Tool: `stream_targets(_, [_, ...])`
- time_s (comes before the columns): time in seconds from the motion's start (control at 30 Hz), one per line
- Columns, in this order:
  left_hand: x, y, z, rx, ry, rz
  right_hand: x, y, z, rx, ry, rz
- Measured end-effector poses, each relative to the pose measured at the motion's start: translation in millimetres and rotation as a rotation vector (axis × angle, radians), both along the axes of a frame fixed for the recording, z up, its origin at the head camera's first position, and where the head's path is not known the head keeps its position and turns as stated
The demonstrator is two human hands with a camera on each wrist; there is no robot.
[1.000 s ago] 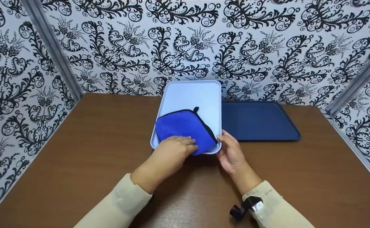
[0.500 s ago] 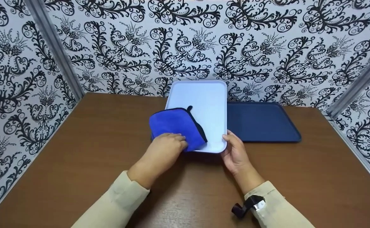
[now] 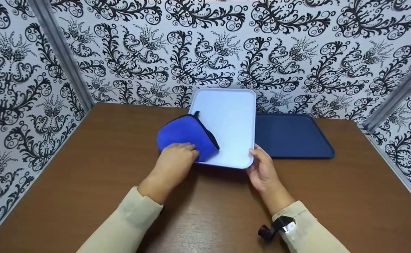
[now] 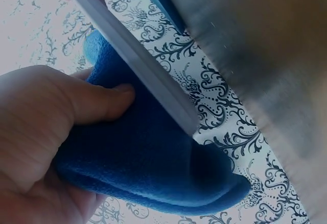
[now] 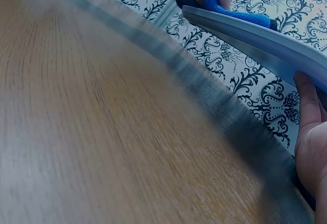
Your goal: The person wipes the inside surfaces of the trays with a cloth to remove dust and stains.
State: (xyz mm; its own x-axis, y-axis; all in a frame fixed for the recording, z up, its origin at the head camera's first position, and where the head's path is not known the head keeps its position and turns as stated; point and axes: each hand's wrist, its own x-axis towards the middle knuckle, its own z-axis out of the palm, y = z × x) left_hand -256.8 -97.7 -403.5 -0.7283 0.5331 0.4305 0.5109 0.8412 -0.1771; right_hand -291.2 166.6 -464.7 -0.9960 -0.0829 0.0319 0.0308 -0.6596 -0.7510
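Note:
My left hand (image 3: 175, 161) grips a folded blue cloth (image 3: 187, 131) with a black edge and a small black loop. The cloth lies over the left side and near-left corner of a pale tray (image 3: 230, 126). In the left wrist view the thumb presses the blue cloth (image 4: 138, 152) near the rim of the tray (image 4: 133, 60), and a cloth fold sits beneath the rim. My right hand (image 3: 263, 172) holds the tray by its near-right corner, thumb on the rim and fingers underneath. The right wrist view shows the tray (image 5: 255, 32) raised and tilted above the table.
A dark blue tray (image 3: 293, 137) lies flat on the brown wooden table (image 3: 85, 175) at the back right, partly behind the pale one. Patterned wall panels (image 3: 212, 45) enclose the back and sides. A black strap with a camera (image 3: 275, 228) sits on the right sleeve.
My left hand has slid the cloth leftward across the pale tray, past its left edge, baring more of the surface. The tray has shifted slightly right with my right hand.

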Motion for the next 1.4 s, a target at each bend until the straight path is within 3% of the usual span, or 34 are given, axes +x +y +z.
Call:
stream_targets(0.67, [-13.4, 6, -12.4, 0.267, -0.095, 0.048, 3.5, -7, 1.8, 0.015, 0.008, 0.056])
stream_targets(1.07, [-18.6, 39, -13.6, 0.400, -0.267, 0.179, 2.9, -13, -6.1, 0.024, 0.003, 0.073])
stream_targets(1.4, [-20.9, 75, -10.3, 0.457, -0.284, 0.133, 2.2, -14, -11.0, 0.030, -0.017, 0.091])
